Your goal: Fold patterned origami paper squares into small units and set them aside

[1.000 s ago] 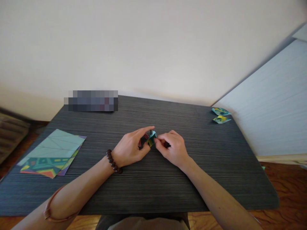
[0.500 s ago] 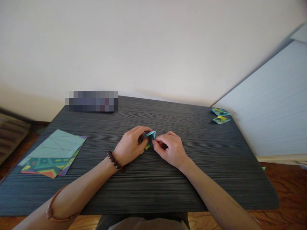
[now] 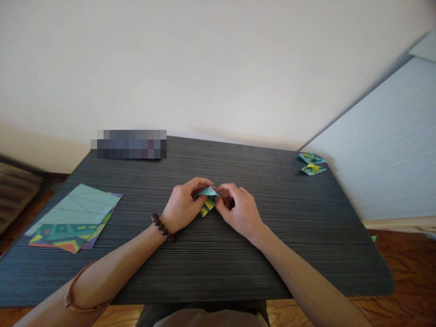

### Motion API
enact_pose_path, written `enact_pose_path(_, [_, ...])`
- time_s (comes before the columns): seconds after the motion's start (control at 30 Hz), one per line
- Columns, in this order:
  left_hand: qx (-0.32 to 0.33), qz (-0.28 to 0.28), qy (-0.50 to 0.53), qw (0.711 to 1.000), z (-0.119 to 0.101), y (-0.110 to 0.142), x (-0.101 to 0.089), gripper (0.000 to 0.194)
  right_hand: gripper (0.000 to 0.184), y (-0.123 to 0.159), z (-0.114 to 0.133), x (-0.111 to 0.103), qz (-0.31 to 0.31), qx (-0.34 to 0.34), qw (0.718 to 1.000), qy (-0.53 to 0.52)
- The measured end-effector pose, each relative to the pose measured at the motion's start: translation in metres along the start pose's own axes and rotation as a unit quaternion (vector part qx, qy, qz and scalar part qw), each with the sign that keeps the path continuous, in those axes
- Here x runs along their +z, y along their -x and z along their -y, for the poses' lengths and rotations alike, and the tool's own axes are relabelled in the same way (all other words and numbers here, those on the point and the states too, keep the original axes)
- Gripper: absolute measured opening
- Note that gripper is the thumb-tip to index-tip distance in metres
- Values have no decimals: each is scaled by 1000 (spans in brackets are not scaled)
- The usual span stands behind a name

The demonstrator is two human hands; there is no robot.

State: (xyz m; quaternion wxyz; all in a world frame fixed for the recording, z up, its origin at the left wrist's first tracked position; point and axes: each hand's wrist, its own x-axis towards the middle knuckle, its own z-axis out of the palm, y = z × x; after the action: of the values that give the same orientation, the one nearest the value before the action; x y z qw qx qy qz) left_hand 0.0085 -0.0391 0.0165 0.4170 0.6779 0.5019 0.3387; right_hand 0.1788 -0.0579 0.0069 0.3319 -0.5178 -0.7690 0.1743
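Note:
Over the middle of the dark table, a small folded paper (image 3: 209, 204), light blue on top with a yellow and green pattern below, is held between my two hands. My left hand (image 3: 185, 200), with a dark bead bracelet at the wrist, grips its left side between thumb and fingers. My right hand (image 3: 240, 206) pinches its right corner. The tips of the fingers partly cover the paper's edges.
Patterned paper sheets (image 3: 78, 209) lie overlapped on the table's left. Two folded paper pieces (image 3: 312, 170) rest at the far right corner. A blurred-out object (image 3: 129, 145) stands at the back left. A wall (image 3: 218, 68) rises behind the dark table (image 3: 218, 268).
The folded paper has turned and spread wider, so more of its light blue top and yellow patterned part shows. My right hand has moved slightly left and up.

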Motion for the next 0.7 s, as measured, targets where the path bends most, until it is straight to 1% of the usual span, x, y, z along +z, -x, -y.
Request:
enact_pose_path(0.07, [-21,16,75,997,0,-1,2,25,18,0,-1,0,-23,1,999,-29])
enact_pose_path(0.13, [-47,35,153,987,0,-2,2,28,19,-1,-2,-2,-45,-10,998,-40])
enact_pose_path(0.2, [-76,49,218,972,0,-3,1,32,19,-1,-4,-4,-64,-33,997,-37])
enact_pose_path(0.3, [-114,63,285,949,-1,-4,-2,38,21,-2,-6,-7,-80,-72,993,-41])
enact_pose_path(0.37, [-137,69,328,932,0,-5,-4,38,25,-2,-9,-8,-75,-93,992,-46])
enact_pose_path(0.53, [-183,90,438,876,1,-6,-6,29,35,-3,-14,-10,-65,-138,988,-30])
enact_pose_path(0.7, [-194,100,487,846,0,-6,-7,25,40,-3,-17,-12,-41,-143,989,-22])
